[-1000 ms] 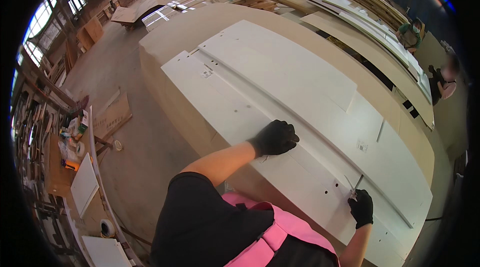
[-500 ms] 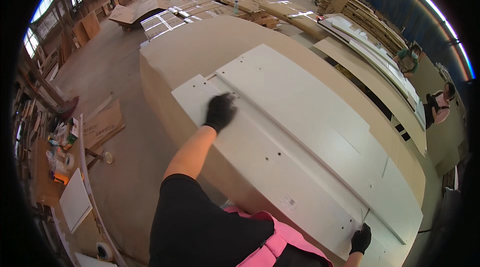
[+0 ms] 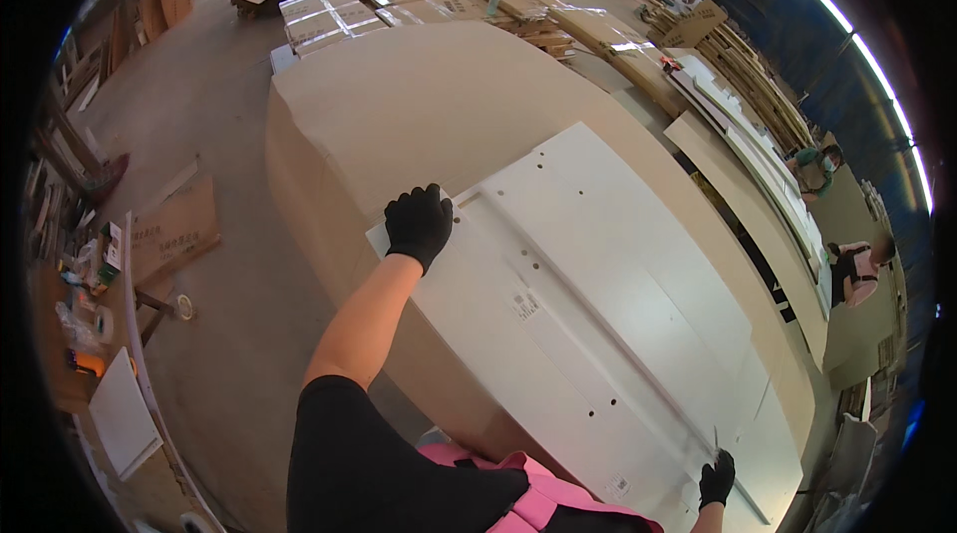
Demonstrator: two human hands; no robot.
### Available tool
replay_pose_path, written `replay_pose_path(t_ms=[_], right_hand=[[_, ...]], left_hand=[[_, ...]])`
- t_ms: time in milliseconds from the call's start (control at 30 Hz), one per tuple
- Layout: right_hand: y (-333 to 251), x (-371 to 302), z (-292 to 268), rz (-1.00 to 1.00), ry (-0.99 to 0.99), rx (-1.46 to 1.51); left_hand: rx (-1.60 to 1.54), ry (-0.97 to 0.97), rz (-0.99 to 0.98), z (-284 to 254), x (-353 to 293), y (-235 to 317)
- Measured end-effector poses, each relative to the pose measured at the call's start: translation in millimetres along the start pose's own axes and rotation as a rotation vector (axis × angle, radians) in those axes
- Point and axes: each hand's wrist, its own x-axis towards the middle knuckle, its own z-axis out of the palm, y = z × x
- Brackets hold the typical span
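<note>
Two white panels lie side by side on a large stack covered in brown board. The near panel (image 3: 478, 334) has dark holes and small labels; the wider far panel (image 3: 628, 234) borders it along a long raised edge. My left hand (image 3: 419, 227), in a black glove, has its fingers curled at the far left end of the near panel, seemingly gripping its edge. At the lower right my right hand (image 3: 717, 479), also black-gloved, is closed on a thin, upright stick-like tool (image 3: 715, 436), its kind too small to tell. This hand is over the seam between the panels.
The brown covered stack (image 3: 399, 84) reaches beyond the panels. Taped cartons (image 3: 329, 14) and a bottle (image 3: 493, 1) are behind it. At the left stands a bench with a tape roll (image 3: 103, 324) and a white board (image 3: 125, 413). Two people (image 3: 859, 269) stand at the right.
My left hand, blurred over the near panel before, now stays at its far end. The panels appear shifted nearer and to the right on the stack. The view has turned slightly.
</note>
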Motion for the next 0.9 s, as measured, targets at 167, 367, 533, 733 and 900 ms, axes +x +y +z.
replay_pose_path(t_ms=[167,367,533,733,900], right_hand=[[-70.7,56.4,16.9,-0.131,-0.084,-0.05],[-107.7,61.4,11.1,-0.039,-0.132,-0.05],[-103.5,59.0,8.9,-0.038,-0.134,-0.079],[-103.1,56.3,7.9,-0.05,-0.116,-0.032],[-91.6,58.0,12.0,-0.088,-0.105,-0.05]], left_hand=[[-0.016,-0.009,0.0,-3.6,-5.5,6.3],[-0.05,-0.044,0.015,-3.3,-12.0,15.6],[-0.124,-0.058,0.146,10.5,21.5,18.7],[-0.415,-0.517,0.039,24.2,76.1,48.7],[-0.507,-0.427,-0.002,21.3,72.9,53.7]])
